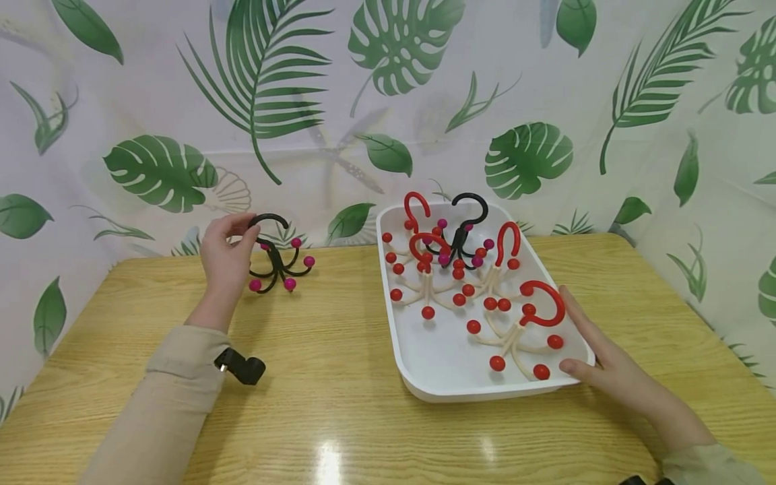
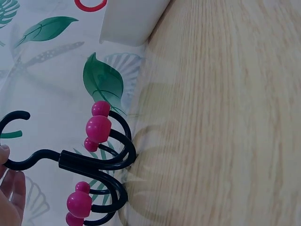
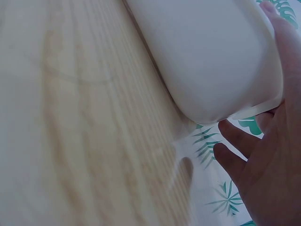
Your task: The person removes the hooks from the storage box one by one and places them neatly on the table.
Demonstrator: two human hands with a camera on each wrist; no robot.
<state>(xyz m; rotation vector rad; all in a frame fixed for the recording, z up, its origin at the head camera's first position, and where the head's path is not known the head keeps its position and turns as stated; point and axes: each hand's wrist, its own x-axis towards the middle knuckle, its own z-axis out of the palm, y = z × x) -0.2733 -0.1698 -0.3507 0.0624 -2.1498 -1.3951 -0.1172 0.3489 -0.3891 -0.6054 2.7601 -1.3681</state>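
Observation:
My left hand (image 1: 225, 252) pinches the crook of a black claw hanger (image 1: 275, 259) between thumb and fingertips. Its curved prongs end in magenta balls and point down, right at the tabletop in the left wrist view. To the right sits a white plastic tray (image 1: 418, 377). My right hand (image 1: 612, 367) holds the tray's near right corner, thumb at the rim and fingers along the outer side. Inside are another black hanger (image 1: 459, 239) with magenta balls and several cream hangers with red hooks and red balls, one of them a hanger (image 1: 515, 333) near that corner.
The wooden table (image 1: 303, 404) runs back to a leaf-printed cloth (image 1: 424, 155) behind it. The tray stands at an angle, right of the middle, its far end close to the cloth. A small black wrist camera (image 1: 242, 367) is strapped over the left sleeve.

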